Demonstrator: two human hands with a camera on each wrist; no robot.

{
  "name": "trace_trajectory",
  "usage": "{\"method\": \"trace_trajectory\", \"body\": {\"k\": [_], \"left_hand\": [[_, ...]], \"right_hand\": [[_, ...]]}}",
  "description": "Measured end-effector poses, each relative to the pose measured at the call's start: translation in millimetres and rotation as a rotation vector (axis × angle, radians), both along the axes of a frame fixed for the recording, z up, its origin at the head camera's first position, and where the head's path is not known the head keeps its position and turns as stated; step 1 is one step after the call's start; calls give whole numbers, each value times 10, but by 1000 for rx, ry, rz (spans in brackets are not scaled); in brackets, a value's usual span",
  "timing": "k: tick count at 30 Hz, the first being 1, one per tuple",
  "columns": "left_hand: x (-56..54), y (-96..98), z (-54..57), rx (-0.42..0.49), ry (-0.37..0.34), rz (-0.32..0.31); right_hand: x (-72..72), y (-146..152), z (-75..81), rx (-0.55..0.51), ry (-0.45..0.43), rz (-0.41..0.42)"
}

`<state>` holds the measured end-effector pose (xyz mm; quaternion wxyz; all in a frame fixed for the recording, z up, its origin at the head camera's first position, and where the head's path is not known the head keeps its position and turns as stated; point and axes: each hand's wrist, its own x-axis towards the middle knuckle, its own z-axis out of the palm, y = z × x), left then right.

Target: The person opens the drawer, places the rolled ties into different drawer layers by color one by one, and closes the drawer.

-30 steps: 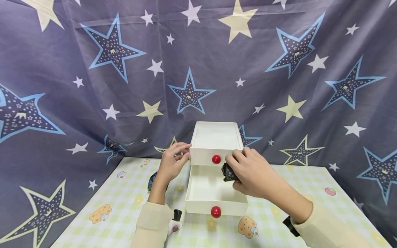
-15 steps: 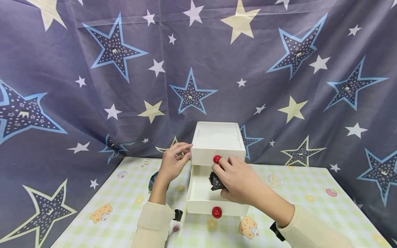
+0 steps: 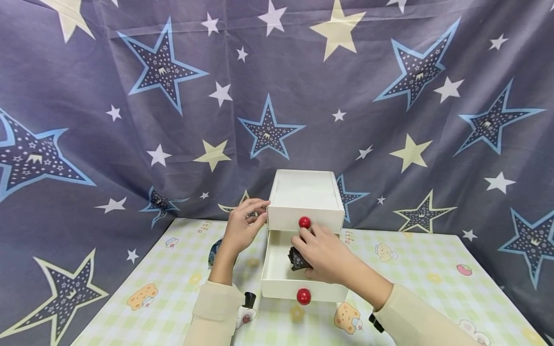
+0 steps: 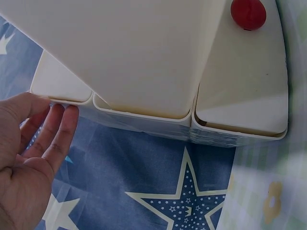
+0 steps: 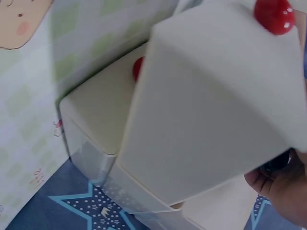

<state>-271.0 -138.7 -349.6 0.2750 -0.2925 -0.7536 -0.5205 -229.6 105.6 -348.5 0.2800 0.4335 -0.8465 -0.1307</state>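
Observation:
A white desktop drawer unit [image 3: 306, 190] stands on the table, its middle drawer [image 3: 281, 289] pulled out and its top drawer closed. Both show a round red knob [image 3: 304, 222]. My left hand [image 3: 244, 228] touches the unit's upper left side with its fingertips; in the left wrist view the fingers [image 4: 62, 132] rest at the casing edge. My right hand [image 3: 324, 254] grips a small black patterned bundle [image 3: 297, 259] with a ragged end, low over the pulled-out drawer. In the right wrist view, the drawer wall hides most of that hand, and a dark bit of the bundle [image 5: 276, 165] shows.
A blue patterned item [image 3: 213, 252] lies left of the unit, partly behind my left forearm. A checked tablecloth [image 3: 415, 274] with cartoon prints covers the table. A dark curtain with stars [image 3: 277, 72] hangs right behind. In the left wrist view, a lower closed drawer [image 4: 244, 81] shows.
My right hand has moved left and down with the black bundle, from the unit's right front to inside the drawer's outline. The left hand keeps its place.

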Motion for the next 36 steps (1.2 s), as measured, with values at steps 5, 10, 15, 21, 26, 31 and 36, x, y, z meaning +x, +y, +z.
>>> {"method": "trace_trajectory", "body": {"k": [5, 10, 15, 21, 26, 31, 36], "left_hand": [[-146, -23, -116, -5, -7, 8], [-265, -55, -216, -2, 2, 3], [-287, -73, -236, 6, 13, -10], [-279, -85, -240, -11, 9, 0], [-283, -89, -243, -17, 1, 6], [-285, -86, -243, -7, 12, 2], [-276, -81, -236, -9, 11, 3]], "right_hand": [[-73, 5, -71, 16, -45, -31], [-128, 22, -125, 22, -75, -54], [-174, 41, -181, 39, -69, -66], [-212, 50, -245, 61, -46, -66], [-226, 53, -267, 56, -42, -62], [-231, 55, -280, 55, -36, -55], [-202, 81, -268, 46, -74, -54]]}}
